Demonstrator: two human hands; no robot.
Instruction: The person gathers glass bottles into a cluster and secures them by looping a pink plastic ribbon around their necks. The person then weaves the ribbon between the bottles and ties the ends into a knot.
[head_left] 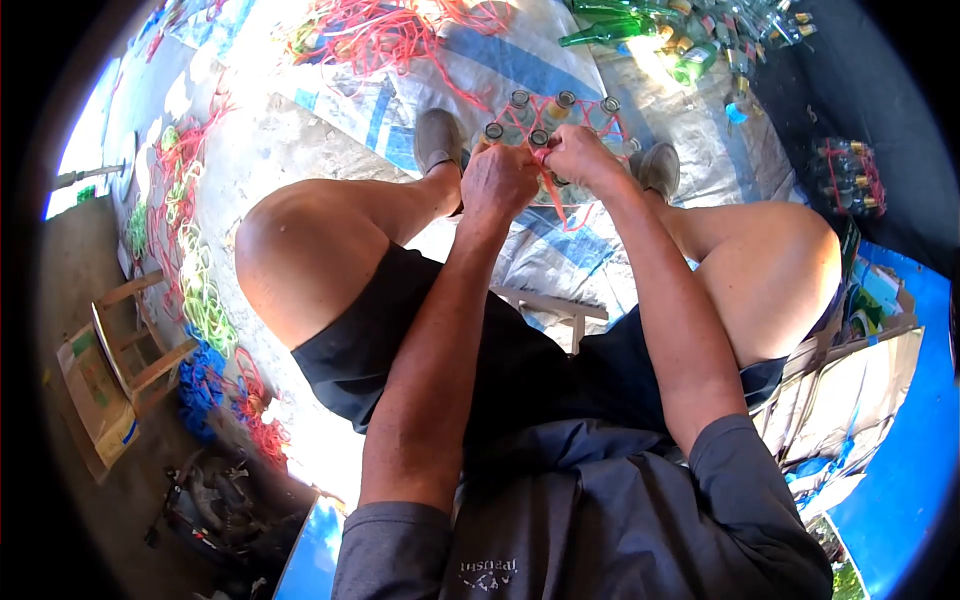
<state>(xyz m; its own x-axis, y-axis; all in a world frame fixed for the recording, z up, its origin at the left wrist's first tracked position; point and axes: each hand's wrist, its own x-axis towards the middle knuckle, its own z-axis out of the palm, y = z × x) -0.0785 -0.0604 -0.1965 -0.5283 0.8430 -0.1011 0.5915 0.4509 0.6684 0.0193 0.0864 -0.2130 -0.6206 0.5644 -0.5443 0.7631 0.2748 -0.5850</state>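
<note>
Several clear glass bottles (540, 138) stand upright in a tight cluster on the sheet between my feet. Red plastic string (577, 218) is laced around and between their necks, and a loose end hangs on the near side. My left hand (501, 180) is closed at the near edge of the cluster, its fingers pinched on the string. Beside it, my right hand (584, 158) is also closed, fingertips pinching the same string close to a bottle neck. The hands nearly touch and hide part of the string and the bottles behind them.
Loose green and clear bottles (690, 45) lie at the top right. A tied bottle bundle (850, 178) rests at the right. A tangle of red string (385, 35) lies ahead. Green and red string (195, 280) runs down the left. Flattened cardboard (850, 390) sits at the lower right.
</note>
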